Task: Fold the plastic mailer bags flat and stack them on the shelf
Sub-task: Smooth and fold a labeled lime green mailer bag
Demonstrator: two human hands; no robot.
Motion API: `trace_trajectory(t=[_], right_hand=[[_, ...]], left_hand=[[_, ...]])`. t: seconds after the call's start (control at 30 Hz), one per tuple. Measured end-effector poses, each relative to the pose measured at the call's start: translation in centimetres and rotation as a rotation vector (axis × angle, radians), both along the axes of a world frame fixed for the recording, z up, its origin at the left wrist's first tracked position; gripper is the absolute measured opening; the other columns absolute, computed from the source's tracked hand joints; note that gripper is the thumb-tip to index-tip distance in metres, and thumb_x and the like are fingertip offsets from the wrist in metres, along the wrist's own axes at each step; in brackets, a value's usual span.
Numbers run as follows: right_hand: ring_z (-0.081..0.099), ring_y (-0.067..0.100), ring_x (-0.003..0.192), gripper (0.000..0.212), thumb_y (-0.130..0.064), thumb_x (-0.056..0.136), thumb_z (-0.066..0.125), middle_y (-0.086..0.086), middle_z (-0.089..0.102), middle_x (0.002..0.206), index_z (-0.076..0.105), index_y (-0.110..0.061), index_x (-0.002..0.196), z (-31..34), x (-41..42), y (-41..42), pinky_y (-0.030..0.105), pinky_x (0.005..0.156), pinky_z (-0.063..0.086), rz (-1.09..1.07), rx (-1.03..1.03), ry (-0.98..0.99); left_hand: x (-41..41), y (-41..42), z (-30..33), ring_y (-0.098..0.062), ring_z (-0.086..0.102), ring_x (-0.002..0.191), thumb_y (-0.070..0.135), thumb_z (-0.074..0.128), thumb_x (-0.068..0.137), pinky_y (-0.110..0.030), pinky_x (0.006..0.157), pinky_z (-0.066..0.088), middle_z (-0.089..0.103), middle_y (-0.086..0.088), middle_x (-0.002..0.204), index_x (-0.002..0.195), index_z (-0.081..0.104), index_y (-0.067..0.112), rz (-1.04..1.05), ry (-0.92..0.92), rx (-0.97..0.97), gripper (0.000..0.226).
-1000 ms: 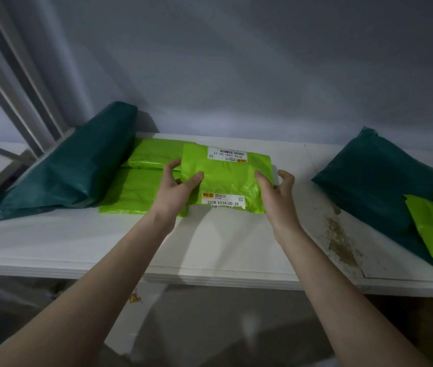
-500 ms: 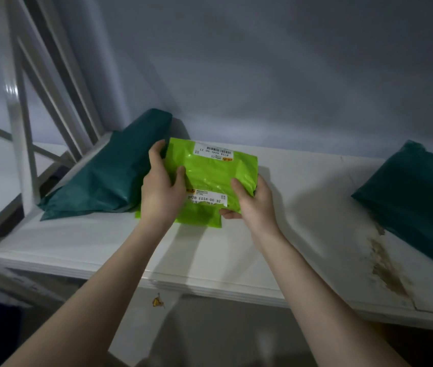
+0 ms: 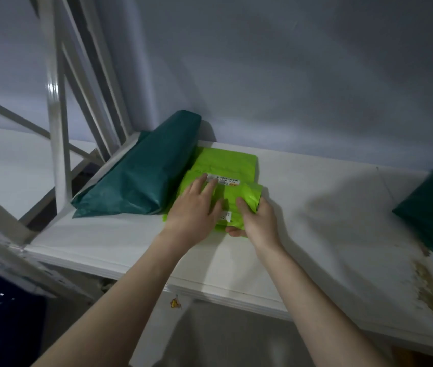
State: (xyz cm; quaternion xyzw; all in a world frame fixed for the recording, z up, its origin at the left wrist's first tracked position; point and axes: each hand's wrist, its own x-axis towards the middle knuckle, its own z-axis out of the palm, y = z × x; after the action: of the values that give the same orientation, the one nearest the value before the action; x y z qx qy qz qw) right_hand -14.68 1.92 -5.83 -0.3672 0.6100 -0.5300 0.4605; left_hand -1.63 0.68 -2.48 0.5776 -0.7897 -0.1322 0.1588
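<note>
A bright green folded mailer bag (image 3: 239, 201) with white labels lies on top of other green mailers (image 3: 226, 161) stacked on the white shelf (image 3: 316, 234). My left hand (image 3: 194, 210) lies flat on the top bag's left half, fingers spread. My right hand (image 3: 256, 221) grips the bag's right front corner, thumb on top and fingers underneath. The lower bags are mostly hidden beneath it.
A long dark green mailer (image 3: 141, 173) lies just left of the stack, touching it. Another dark green mailer (image 3: 432, 207) sits at the shelf's right edge. White metal shelf posts (image 3: 56, 123) rise on the left. A brown stain (image 3: 432, 287) marks the shelf's right front.
The labelled green bag went from held tilted above the shelf to lying on the green stack. My left hand moved from its side onto its top. The view shifted left.
</note>
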Motion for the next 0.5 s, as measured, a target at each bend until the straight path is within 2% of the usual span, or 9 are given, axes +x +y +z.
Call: trace_trajectory(t=[0.1,0.13,0.17,0.23,0.27,0.33,0.4,0.47,0.5], right_hand=[[0.064,0.018,0.047,0.010,-0.023,0.093,0.056,0.017,0.068,0.099,0.058,-0.015,0.099,0.4,0.0,0.3,0.024,0.039,0.049,0.037,0.008,0.121],[0.065,0.020,0.052,0.013,-0.026,0.094,0.054,0.017,0.068,0.097,0.058,-0.015,0.097,0.5,0.0,0.3,0.025,0.041,0.049,0.043,0.011,0.203],[0.067,0.026,0.064,0.018,-0.029,0.094,0.053,0.018,0.068,0.095,0.059,-0.013,0.095,0.6,-0.2,0.3,0.030,0.049,0.052,0.043,0.015,0.333],[0.063,0.035,0.091,0.025,-0.030,0.093,0.052,0.018,0.066,0.099,0.060,-0.007,0.100,0.6,-0.6,0.4,0.039,0.074,0.050,0.025,0.017,0.630],[0.058,0.035,0.101,0.027,-0.027,0.091,0.054,0.018,0.063,0.106,0.059,-0.006,0.108,0.6,-0.8,0.5,0.039,0.082,0.045,0.014,0.005,0.720],[0.047,0.034,0.117,0.045,-0.020,0.087,0.058,0.018,0.051,0.123,0.047,-0.004,0.128,0.6,-1.1,0.8,0.038,0.095,0.036,0.005,-0.049,0.822],[0.040,0.035,0.120,0.058,-0.019,0.084,0.060,0.017,0.045,0.130,0.040,-0.004,0.136,0.7,-1.2,1.2,0.039,0.099,0.033,0.001,-0.148,0.995],[0.043,0.035,0.117,0.051,-0.020,0.083,0.058,0.014,0.048,0.130,0.048,-0.007,0.131,0.5,-1.3,1.4,0.044,0.096,0.041,0.075,-0.247,1.132],[0.042,0.034,0.119,0.047,-0.023,0.085,0.055,0.012,0.048,0.134,0.051,-0.009,0.131,0.4,-1.2,1.5,0.045,0.097,0.042,0.150,-0.234,1.171]], left_hand=[[0.1,-0.1,-0.4,-0.023,0.014,0.143,0.040,0.036,0.098,-0.033,0.113,0.017,0.011,-0.003,0.157,0.148,0.020,0.017,0.030,-0.060,0.073,0.057],[0.2,-0.2,-0.5,-0.022,0.012,0.144,0.041,0.035,0.098,-0.034,0.114,0.016,0.009,-0.002,0.158,0.148,0.020,0.018,0.037,-0.069,0.097,0.057],[0.2,-0.2,-0.5,-0.022,0.011,0.144,0.041,0.035,0.098,-0.035,0.114,0.016,0.008,-0.002,0.158,0.148,0.019,0.018,0.041,-0.072,0.113,0.058],[0.3,-0.3,-0.7,-0.021,0.010,0.144,0.041,0.036,0.097,-0.035,0.114,0.017,0.007,-0.002,0.158,0.148,0.019,0.018,0.042,-0.082,0.122,0.058],[0.3,-0.3,-0.8,-0.020,0.010,0.144,0.041,0.036,0.097,-0.036,0.114,0.018,0.007,-0.002,0.158,0.148,0.018,0.018,0.041,-0.088,0.123,0.058],[0.2,-0.3,-1.0,-0.020,0.009,0.145,0.041,0.036,0.097,-0.037,0.115,0.019,0.006,-0.002,0.158,0.148,0.018,0.017,0.039,-0.096,0.128,0.058],[0.1,-0.3,-1.1,-0.021,0.007,0.145,0.040,0.035,0.098,-0.039,0.116,0.018,0.006,-0.004,0.158,0.148,0.017,0.016,0.039,-0.102,0.134,0.058],[0.0,-0.3,-1.1,-0.022,0.007,0.145,0.039,0.034,0.098,-0.039,0.116,0.017,0.006,-0.005,0.158,0.148,0.017,0.016,0.043,-0.105,0.143,0.058],[-0.1,-0.4,-1.1,-0.022,0.006,0.145,0.039,0.034,0.098,-0.039,0.116,0.016,0.006,-0.006,0.158,0.148,0.016,0.015,0.045,-0.110,0.148,0.058]])
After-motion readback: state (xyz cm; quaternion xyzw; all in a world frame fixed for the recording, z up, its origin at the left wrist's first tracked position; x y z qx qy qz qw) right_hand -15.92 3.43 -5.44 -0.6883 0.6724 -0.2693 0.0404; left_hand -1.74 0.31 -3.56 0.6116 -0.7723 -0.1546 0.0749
